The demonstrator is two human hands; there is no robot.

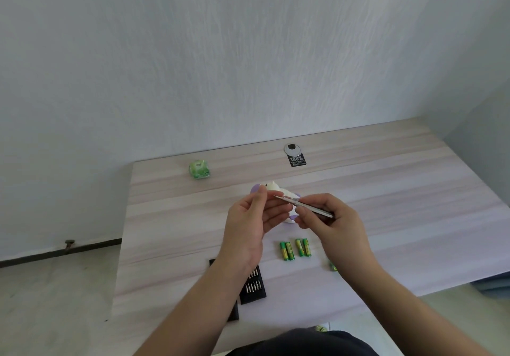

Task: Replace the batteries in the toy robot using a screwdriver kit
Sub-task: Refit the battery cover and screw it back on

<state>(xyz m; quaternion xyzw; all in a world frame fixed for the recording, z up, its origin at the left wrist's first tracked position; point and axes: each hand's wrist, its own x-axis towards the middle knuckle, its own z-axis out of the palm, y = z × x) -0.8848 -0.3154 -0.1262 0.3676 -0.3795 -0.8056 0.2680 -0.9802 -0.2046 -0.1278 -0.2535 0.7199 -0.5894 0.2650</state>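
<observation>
My right hand [328,217] grips a thin silver screwdriver [306,206] whose tip points left toward my left hand [252,217]. My left hand is raised beside that tip, thumb and fingertips close together; whether they pinch anything is too small to tell. The white and purple toy robot [271,187] lies on the table behind both hands, mostly hidden. Several green batteries [295,249] lie in pairs near my right wrist. The black screwdriver kit tray [254,286] with bits sits under my left forearm.
A green wrapped pack [199,170] lies at the far left of the wooden table [400,190]. A black label card [295,156] lies at the back. Another green item [333,266] peeks out by my right forearm. The table's left edge drops to the floor.
</observation>
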